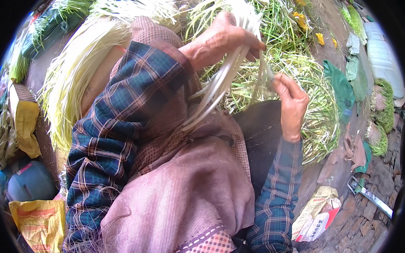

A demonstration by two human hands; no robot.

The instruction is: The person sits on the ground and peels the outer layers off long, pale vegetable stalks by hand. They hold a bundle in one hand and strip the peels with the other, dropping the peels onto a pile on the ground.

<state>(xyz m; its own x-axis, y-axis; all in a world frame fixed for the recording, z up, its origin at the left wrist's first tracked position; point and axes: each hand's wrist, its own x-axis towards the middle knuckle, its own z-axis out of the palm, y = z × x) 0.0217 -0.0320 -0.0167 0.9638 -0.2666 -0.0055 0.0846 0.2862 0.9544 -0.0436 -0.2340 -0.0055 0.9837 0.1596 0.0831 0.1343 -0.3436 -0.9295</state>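
Observation:
My left hand [226, 37] is closed around a bunch of long pale stalks [221, 80], probably leafy greens such as blanched chives. Their white ends hang down over my lap, and the rest reaches up past my wrist. At the right, my right hand [290, 103] pinches the end of a thin pale strand between thumb and fingers, slightly blurred. Below both hands lies a heap of loose green and yellowish leaves [318, 121]. A long bundle of pale yellow stalks [79, 77] rests beside my left arm, and another pale bundle [136, 5] lies above it.
Green cloth or plastic [338, 85] and a large translucent plastic container [383, 56] lie at the right, near a metal strip [375, 202] and a printed bag [317, 216]. Yellow packaging [39, 224] and a dark rounded object [32, 183] are at the lower left. Orange-yellow petals [300, 20] lie at the top.

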